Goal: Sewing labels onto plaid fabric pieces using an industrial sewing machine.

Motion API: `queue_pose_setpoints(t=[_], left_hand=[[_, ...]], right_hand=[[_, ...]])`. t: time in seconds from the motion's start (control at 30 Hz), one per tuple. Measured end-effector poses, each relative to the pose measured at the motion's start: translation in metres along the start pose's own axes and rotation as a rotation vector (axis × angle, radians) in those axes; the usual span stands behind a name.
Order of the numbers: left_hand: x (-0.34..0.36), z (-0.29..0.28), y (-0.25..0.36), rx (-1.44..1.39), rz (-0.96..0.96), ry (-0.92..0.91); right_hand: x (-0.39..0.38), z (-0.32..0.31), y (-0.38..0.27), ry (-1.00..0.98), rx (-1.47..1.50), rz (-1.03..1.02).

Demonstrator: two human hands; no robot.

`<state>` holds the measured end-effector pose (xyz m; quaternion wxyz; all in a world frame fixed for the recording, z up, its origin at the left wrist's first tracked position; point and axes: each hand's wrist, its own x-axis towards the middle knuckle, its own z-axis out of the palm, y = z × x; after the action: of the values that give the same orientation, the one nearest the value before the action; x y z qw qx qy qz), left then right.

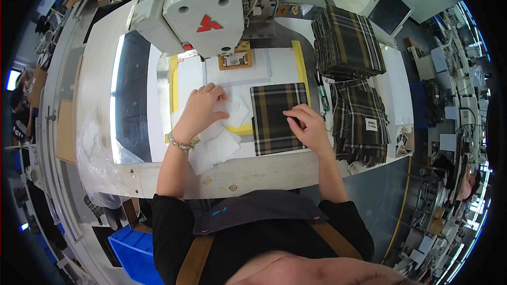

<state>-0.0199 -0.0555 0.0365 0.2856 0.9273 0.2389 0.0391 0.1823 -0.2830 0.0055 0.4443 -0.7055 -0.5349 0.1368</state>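
My left hand [202,108] is above a loose spread of small white sheets [215,148], with a bracelet on its wrist. Its thumb and fingers are apart, and nothing shows between them. To the right lies a folded plaid cloth [272,126], dark with tan and white stripes, flat on the white work surface. Over its right half is my right hand [309,128], thumb and fingertips brought close together in a pinch. Whatever those fingertips hold, if anything, is too small to make out. Beyond both hands stands a white sewing machine head [206,13], with a brass-coloured frame [235,59] beneath it.
A tall stack of folded plaid cloths [348,42] stands at the right, with more plaid pieces [362,121] in front. Between them and the work surface lies a green-handled tool [323,97]. Clear plastic [97,155] covers the table's left corner. A blue crate [134,256] sits below.
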Motion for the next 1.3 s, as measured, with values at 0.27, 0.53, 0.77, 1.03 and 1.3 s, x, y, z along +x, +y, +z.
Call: queue_pose_setpoints(t=[0.27, 0.53, 0.77, 1.03, 1.3], left_hand=[[0.005, -0.005, 0.0, 0.05, 0.007, -0.088], [0.007, -0.014, 0.014, -0.324, 0.057, -0.138], [0.004, -0.042, 0.05, -0.469, 0.18, 0.1], [0.0, -0.047, 0.044, -0.498, 0.121, 0.289], [0.026, -0.035, 0.012, -0.656, 0.107, 0.33]], right_hand=[[0.002, -0.007, -0.005, -0.013, -0.011, 0.017], [0.033, -0.012, -0.024, -0.263, 0.183, 0.075], [0.078, 0.01, -0.064, -0.27, 0.67, 0.166], [0.093, 0.025, -0.072, -0.247, 0.698, 0.237], [0.119, 0.021, -0.06, -0.259, 0.473, 0.234]])
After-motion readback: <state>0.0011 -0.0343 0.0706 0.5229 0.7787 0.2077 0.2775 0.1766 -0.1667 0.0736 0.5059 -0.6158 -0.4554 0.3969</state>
